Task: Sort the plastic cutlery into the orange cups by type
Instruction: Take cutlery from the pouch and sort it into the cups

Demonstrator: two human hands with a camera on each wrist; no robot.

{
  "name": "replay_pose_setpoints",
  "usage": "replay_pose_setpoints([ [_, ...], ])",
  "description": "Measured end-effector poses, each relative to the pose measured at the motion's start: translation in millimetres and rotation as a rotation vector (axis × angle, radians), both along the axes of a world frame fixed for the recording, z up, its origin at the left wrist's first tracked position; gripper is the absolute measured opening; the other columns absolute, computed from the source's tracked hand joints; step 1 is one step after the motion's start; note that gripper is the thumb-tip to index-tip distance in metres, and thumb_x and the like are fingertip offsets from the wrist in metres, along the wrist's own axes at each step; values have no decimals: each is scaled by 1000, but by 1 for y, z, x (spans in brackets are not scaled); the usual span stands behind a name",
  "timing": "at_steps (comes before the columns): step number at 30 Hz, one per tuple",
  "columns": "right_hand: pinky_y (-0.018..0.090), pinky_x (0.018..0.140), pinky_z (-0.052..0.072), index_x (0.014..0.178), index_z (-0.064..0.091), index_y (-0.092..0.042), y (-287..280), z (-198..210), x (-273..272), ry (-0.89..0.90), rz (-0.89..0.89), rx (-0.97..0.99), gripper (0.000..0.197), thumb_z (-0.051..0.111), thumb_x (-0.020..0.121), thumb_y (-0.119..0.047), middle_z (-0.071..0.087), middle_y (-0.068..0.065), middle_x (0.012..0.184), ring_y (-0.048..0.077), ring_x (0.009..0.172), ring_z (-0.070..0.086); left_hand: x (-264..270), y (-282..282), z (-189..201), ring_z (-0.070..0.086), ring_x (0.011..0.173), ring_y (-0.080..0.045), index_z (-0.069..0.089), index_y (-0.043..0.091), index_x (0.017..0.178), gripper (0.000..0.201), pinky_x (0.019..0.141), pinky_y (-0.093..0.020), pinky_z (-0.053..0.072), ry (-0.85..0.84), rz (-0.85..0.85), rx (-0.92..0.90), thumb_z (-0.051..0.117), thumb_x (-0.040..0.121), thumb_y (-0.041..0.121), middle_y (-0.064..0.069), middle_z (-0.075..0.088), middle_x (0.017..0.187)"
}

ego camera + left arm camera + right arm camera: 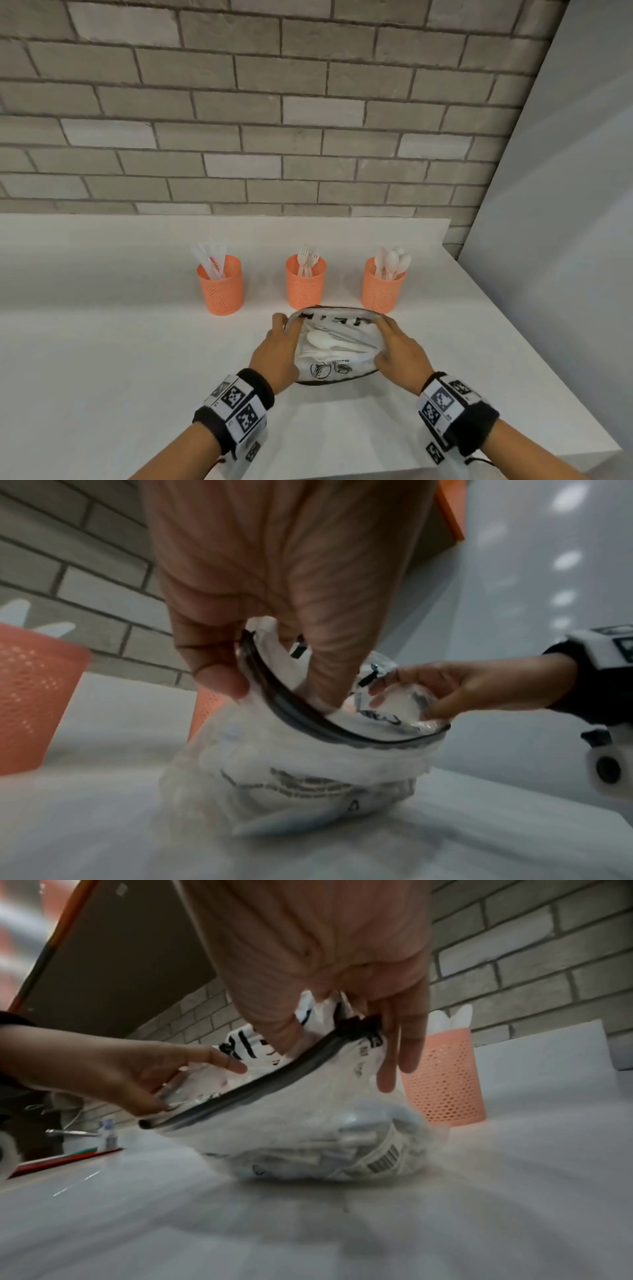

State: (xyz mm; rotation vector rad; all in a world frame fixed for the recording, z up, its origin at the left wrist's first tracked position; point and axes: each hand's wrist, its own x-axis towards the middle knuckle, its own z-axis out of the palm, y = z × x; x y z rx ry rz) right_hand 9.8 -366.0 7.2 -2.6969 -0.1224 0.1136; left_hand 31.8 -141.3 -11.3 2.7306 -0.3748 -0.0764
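Observation:
A clear zip bag (334, 353) of white plastic cutlery lies on the white counter (102, 359), its black-zippered mouth spread wide; a white spoon (325, 340) shows on top inside. My left hand (277, 346) grips the left rim of the bag (291, 772), thumb outside and fingers inside. My right hand (397, 349) pinches the right rim of the bag (308, 1123). Behind stand three orange mesh cups: the left cup (221, 286) holds knives, the middle cup (306, 281) forks, the right cup (382, 285) spoons.
A grey brick wall (274, 102) backs the counter. A pale panel (565, 240) rises at the right, where the counter's edge runs diagonally. In the right wrist view, a red-edged flat item (65, 1160) lies far off to the left.

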Motion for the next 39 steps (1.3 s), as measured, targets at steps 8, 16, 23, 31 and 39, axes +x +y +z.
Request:
replay_pose_setpoints([
  [8,21,52,32,126,32,-27,-9,10,20,207,-38,5,52,52,79,-16,49,-4,79,16,63,48,28,7,13,49,119,-30,15,24,145,94,98,-42,46,298,-8,60,73,71,24,-7,14,146],
  [16,28,58,38,133,27,-27,-12,6,26,205,8,32,62,52,79,-12,54,6,91,23,73,53,29,-18,18,27,137,-23,46,21,125,55,107,-42,33,4,-136,87,64,73,26,-3,18,153],
  [23,32,79,44,126,49,-16,0,12,23,-80,65,-337,54,66,74,-19,52,9,125,27,107,53,42,-11,21,49,116,-27,35,13,138,61,96,-32,44,29,-67,-74,58,82,18,-8,33,140],
  [31,36,91,44,120,56,-2,42,3,32,-52,233,-364,35,55,90,-20,50,13,121,30,112,51,23,3,17,52,115,-28,24,24,145,69,96,-32,41,155,59,-113,57,85,21,-10,38,133],
  [39,32,102,39,127,47,-3,42,-9,54,-9,204,-243,57,68,81,-29,40,13,138,27,124,45,24,8,18,48,119,-27,26,16,144,72,97,-33,44,248,78,-285,62,82,12,-11,39,135],
])
